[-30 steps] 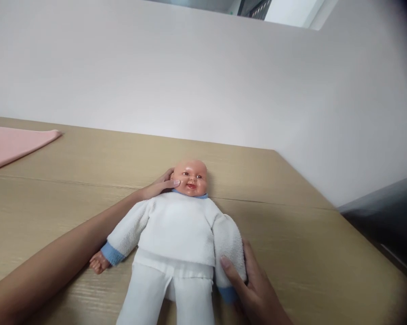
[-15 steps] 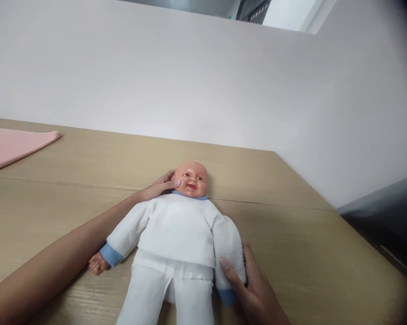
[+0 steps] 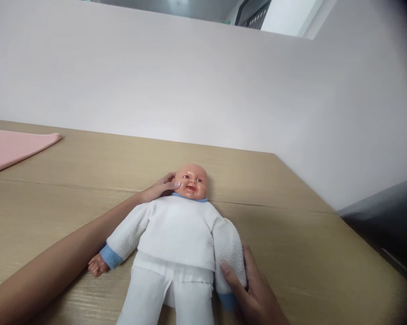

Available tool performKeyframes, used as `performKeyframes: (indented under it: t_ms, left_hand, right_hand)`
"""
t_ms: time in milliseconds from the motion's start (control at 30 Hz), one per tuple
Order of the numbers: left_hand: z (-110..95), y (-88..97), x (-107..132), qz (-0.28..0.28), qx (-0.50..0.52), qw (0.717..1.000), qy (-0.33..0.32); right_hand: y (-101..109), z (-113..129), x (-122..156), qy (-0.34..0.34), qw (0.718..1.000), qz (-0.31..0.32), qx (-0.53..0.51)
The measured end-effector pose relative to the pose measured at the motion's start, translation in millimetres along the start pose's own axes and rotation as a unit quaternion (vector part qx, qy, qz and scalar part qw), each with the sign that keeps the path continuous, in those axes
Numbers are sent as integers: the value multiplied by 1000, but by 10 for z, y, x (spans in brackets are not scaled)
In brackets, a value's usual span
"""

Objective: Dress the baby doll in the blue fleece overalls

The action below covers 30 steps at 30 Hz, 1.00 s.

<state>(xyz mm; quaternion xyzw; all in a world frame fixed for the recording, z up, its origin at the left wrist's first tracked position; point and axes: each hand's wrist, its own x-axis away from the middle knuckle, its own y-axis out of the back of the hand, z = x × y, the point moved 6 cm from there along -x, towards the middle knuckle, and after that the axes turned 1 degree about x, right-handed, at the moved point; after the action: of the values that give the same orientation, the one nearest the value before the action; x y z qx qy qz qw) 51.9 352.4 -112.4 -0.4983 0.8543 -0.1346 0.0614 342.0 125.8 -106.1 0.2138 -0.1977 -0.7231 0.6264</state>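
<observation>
One doll [image 3: 176,232] lies face up on the table [image 3: 291,239], between the left hand [image 3: 163,186] and the right hand [image 3: 254,289].
The left hand cups the side of the doll's head [image 3: 195,174], thumb on the cheek, the other fingers partly hidden behind it; the right hand curls round the white sleeve [image 3: 228,248] nearest it, thumb on top, just above the blue cuff [image 3: 227,300]. To the left of the right hand, white trousers [image 3: 169,280] reach toward the wearer. Well apart from the left hand, farther left and beyond, lies a pink cloth [image 3: 15,146]; past both hands stands a pale wall [image 3: 176,81].
</observation>
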Motion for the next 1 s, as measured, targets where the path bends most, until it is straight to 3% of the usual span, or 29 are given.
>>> performKeyframes:
  t_ms: [100,200,1000]
  left_hand:
    - [-4,-12,2,-7,12,1000,1]
    - [-8,-21,0,-10,19,1000,0]
    - [35,4,-31,-6,1,1000,3]
  right_hand:
    - [-41,-27,2,-38,999,35,12]
    - [-58,25,-12,-29,998,52,4]
    - [-37,-33,-22,9,999,26,-19]
